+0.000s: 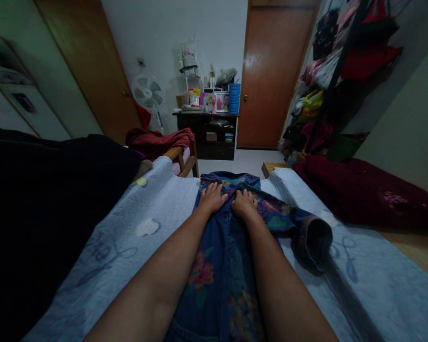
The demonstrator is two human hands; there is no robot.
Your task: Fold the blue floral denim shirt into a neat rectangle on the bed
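A blue denim jacket with a floral print lies lengthwise in front of me on a pale blue patterned bed cover. One sleeve stretches to the right, its wide cuff open toward me. My left hand rests on the upper part of the jacket, fingers stretched over the cloth. Beside it, my right hand has its fingers curled against the same cloth, near where the sleeve begins. A crease of fabric runs between the two hands. Part of the jacket is hidden under my forearms.
Dark cloth fills the left side. A maroon folded item lies at the right. Beyond the bed are a wooden chair with red cloth, a fan, a dark shelf and a door.
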